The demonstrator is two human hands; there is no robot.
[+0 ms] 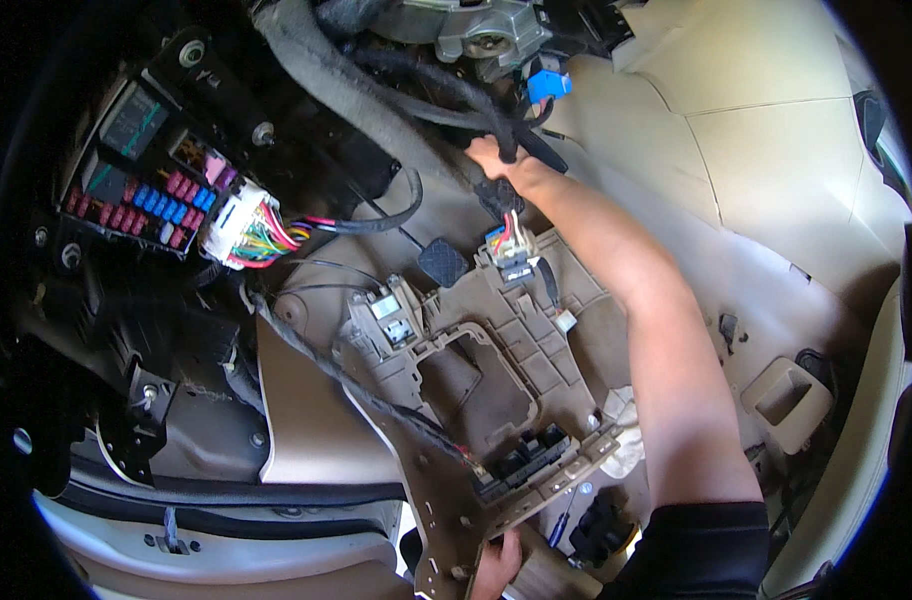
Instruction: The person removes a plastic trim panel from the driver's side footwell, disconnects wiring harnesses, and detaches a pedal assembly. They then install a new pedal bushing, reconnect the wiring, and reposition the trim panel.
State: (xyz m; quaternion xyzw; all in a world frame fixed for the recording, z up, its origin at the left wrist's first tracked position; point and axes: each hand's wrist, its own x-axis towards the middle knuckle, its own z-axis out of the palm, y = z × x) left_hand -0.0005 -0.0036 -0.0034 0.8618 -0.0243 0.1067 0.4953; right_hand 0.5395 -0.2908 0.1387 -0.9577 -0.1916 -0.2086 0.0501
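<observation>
My right hand (496,160) reaches in among dark wrapped wiring harnesses (416,110) under the dashboard. One cable crosses its wrist, and its fingertips are hidden behind the dark parts. At the bottom, my left hand (498,566) has its fingers curled on the edge of a beige plastic trim panel (556,345), seen from its ribbed back. A large square opening sits in the panel's middle. Wires run to a black connector block (531,462) along its near edge. Beside my right forearm, a white connector with coloured wires (514,250) is at the panel's far edge.
A fuse box (166,205) with a white multi-wire plug (238,228) is at left. A blue connector (548,86) hangs above my right hand. Beyond the panel is a black pedal (442,262). A screwdriver (559,530) lies near my left hand, a beige recessed trim piece (786,402) at right.
</observation>
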